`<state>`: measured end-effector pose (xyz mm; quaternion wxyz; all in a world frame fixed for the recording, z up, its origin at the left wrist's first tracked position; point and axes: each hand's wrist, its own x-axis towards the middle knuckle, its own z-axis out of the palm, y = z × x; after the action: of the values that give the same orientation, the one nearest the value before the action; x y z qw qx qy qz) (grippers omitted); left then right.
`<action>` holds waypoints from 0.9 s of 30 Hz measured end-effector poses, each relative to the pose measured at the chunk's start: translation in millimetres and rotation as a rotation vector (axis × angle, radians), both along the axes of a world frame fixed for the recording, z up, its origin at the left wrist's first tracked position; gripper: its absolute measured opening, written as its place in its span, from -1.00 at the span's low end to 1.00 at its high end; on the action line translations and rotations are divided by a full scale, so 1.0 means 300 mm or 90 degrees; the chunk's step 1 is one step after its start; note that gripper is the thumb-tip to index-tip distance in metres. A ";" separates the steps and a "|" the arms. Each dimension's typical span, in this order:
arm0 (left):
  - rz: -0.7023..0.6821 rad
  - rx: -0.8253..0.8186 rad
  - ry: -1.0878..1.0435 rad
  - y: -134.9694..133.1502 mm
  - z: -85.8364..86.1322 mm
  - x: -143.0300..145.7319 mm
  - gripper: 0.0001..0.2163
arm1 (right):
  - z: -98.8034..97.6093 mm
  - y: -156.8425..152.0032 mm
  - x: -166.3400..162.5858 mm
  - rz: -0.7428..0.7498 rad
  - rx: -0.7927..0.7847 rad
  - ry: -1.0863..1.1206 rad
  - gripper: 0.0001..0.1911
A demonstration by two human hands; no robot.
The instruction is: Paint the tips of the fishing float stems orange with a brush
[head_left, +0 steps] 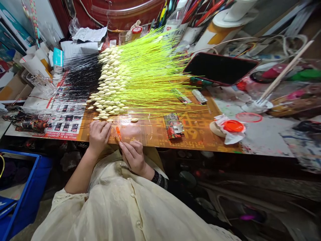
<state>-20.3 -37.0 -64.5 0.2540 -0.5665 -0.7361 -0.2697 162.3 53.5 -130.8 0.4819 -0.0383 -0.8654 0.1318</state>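
Many fishing floats (pixel 112 83) lie in rows on the table: cream oval bodies, neon yellow tips (pixel 155 73) pointing right, thin black stems (pixel 80 77) pointing left. My left hand (pixel 99 134) rests at the table's front edge with fingers curled, pinching a thin float stem near the closest cream bodies. My right hand (pixel 134 155) is closed on a small orange-tipped brush (pixel 118 133), whose tip points up toward the left hand.
A small printed box (pixel 174 125) lies right of my hands. An orange paint lid on white paper (pixel 233 127) sits further right. A dark tablet (pixel 220 68) leans at the back. Pens, jars and cables crowd the far edge. A blue crate (pixel 22 190) stands at lower left.
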 end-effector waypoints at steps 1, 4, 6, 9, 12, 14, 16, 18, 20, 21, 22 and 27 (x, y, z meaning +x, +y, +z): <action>0.003 -0.005 -0.005 0.000 0.000 0.000 -0.75 | -0.002 -0.001 0.000 -0.003 0.001 -0.006 -0.41; 0.007 -0.010 -0.008 -0.001 0.000 0.001 -0.76 | -0.007 -0.002 -0.002 -0.010 0.003 -0.018 -0.42; 0.003 0.000 0.005 -0.001 0.001 0.002 -0.76 | -0.007 -0.002 -0.004 -0.016 0.006 -0.017 -0.41; -0.005 0.025 0.036 0.000 0.002 0.003 -0.77 | -0.005 -0.003 -0.006 -0.019 0.006 -0.012 -0.40; -0.004 0.027 0.047 0.001 0.001 0.001 -0.78 | -0.006 -0.003 -0.007 -0.018 0.002 -0.019 -0.38; 0.000 0.018 0.035 0.001 -0.001 0.000 -0.78 | -0.007 -0.002 -0.006 -0.017 -0.001 -0.022 -0.35; 0.003 0.008 0.010 0.000 -0.003 -0.001 -0.77 | -0.007 -0.001 -0.004 -0.016 -0.005 -0.020 -0.34; 0.005 0.004 -0.009 0.000 -0.004 -0.001 -0.77 | -0.005 0.000 -0.003 -0.013 -0.010 -0.015 -0.36; 0.003 0.009 -0.007 -0.001 -0.004 -0.001 -0.76 | 0.000 0.001 0.000 -0.004 -0.014 -0.006 -0.36; 0.001 0.014 -0.002 -0.001 -0.004 -0.001 -0.76 | 0.002 0.001 0.001 0.002 -0.015 -0.001 -0.35; 0.000 0.018 0.002 -0.002 -0.004 -0.001 -0.76 | 0.005 0.002 0.002 0.009 -0.016 0.004 -0.34; 0.005 0.007 -0.006 -0.005 -0.003 0.000 -0.75 | 0.007 -0.002 0.002 0.034 -0.019 0.009 -0.37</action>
<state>-20.2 -38.5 -65.6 0.2548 -0.5610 -0.7378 -0.2758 162.8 53.0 -128.7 0.4836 -0.0217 -0.8607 0.1576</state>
